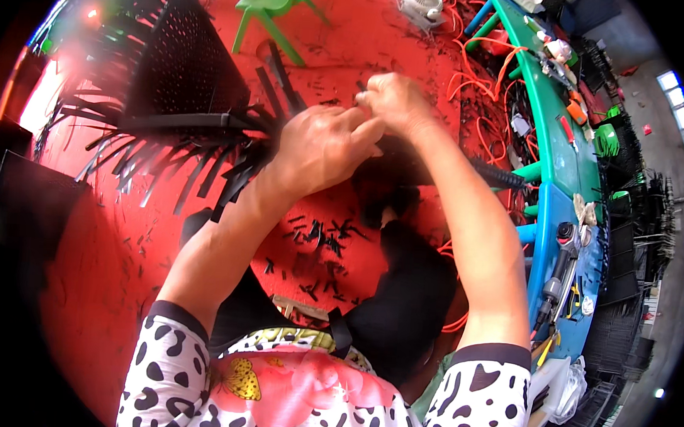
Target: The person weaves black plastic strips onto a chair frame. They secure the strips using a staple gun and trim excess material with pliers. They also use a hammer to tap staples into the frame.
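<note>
My left hand (324, 147) is closed, knuckles up, beside a black woven basket-like piece (181, 70) with many loose flat strips (198, 163) fanning out from its edge. Several strips end close to that hand's wrist. Just ahead and to the right, my right hand (396, 104) is closed in a pinch, its fingertips near those of the left. A dark tip shows by the right fingertips; what either hand grips is too hidden and blurred to name. Below the hands lies a dark shape, mostly covered by my arms.
Black strip scraps (325, 236) litter the red floor (97, 309). A green plastic chair (269, 5) and a small white fan (421, 3) stand ahead. On the right, a green and blue table (552, 124) carries a power tool (559, 271) and hand tools. Orange cords (473, 77) trail beside it.
</note>
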A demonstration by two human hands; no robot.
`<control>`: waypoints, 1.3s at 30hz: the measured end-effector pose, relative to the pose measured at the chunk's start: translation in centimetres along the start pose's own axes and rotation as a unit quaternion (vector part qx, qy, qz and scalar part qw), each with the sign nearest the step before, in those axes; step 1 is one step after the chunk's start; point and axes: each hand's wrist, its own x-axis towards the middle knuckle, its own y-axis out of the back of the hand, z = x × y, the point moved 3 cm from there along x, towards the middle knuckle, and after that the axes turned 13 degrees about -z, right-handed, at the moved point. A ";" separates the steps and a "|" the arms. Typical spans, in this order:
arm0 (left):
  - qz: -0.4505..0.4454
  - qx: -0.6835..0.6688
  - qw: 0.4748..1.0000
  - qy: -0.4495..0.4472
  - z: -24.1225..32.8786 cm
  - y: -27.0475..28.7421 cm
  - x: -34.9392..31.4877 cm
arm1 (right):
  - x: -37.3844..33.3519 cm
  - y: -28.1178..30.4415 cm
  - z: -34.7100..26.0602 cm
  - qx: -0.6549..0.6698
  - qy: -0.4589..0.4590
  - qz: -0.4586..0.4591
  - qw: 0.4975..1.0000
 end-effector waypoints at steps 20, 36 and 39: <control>-0.053 -0.006 0.999 0.007 -0.3 0.0 0.8 | -2.3 1.4 2.4 0.224 0.096 -0.120 0.962; -0.108 -0.080 0.991 -0.026 -1.1 0.4 0.3 | -2.7 1.4 0.7 0.219 0.006 -0.035 0.975; -0.106 -0.083 0.990 -0.030 -1.1 0.4 0.3 | -2.3 1.0 1.1 0.268 -0.031 -0.042 0.962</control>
